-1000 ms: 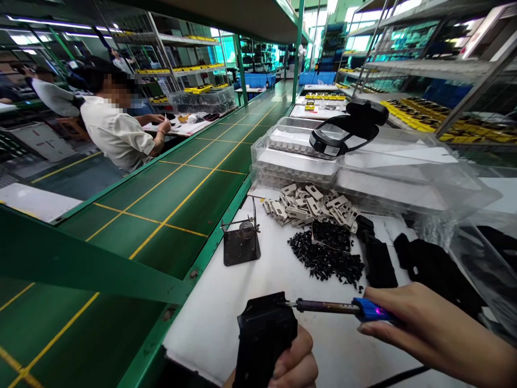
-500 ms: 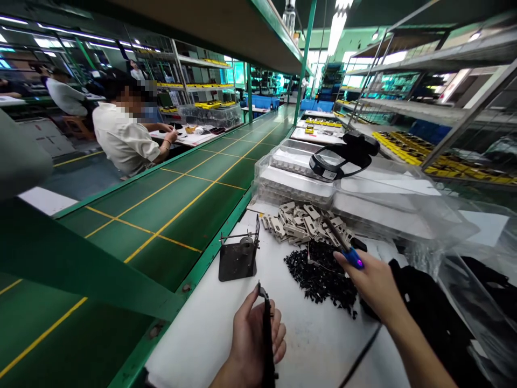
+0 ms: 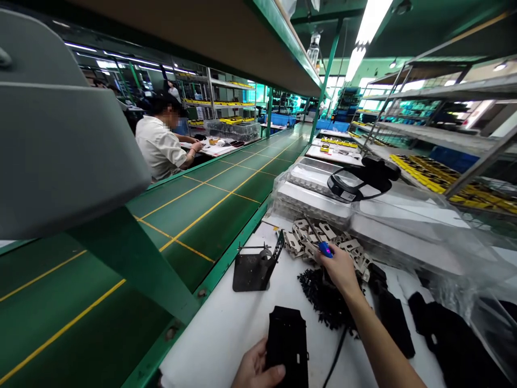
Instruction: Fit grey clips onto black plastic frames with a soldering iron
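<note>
Black rectangular plastic housing (image 3: 287, 345), held upright by the person's left hand (image 3: 258, 369), fingers grasping its lower part; the bottom frame edge cuts off both hand and housing. Right hand (image 3: 339, 269), fingers closed, grasps a soldering iron with a blue handle (image 3: 325, 249), its thin metal shaft angled up and away over a pile of beige plastic parts (image 3: 319, 240). The iron's tip is hard to make out against these parts. Right hand and forearm hide part of a heap of small black plastic pieces (image 3: 323, 302), and a black cord (image 3: 335, 350) runs just beside the forearm. Open white bench top (image 3: 218, 339) lies between the left hand and the green-trimmed bench edge (image 3: 202, 293), and a dark metal iron stand (image 3: 254, 272) sits near that edge. Flat black plastic parts (image 3: 393, 320) lie right of the forearm; others (image 3: 448, 339) are cut off by the frame corner. Clear plastic trays (image 3: 311, 194) bound the bench behind the parts.
</note>
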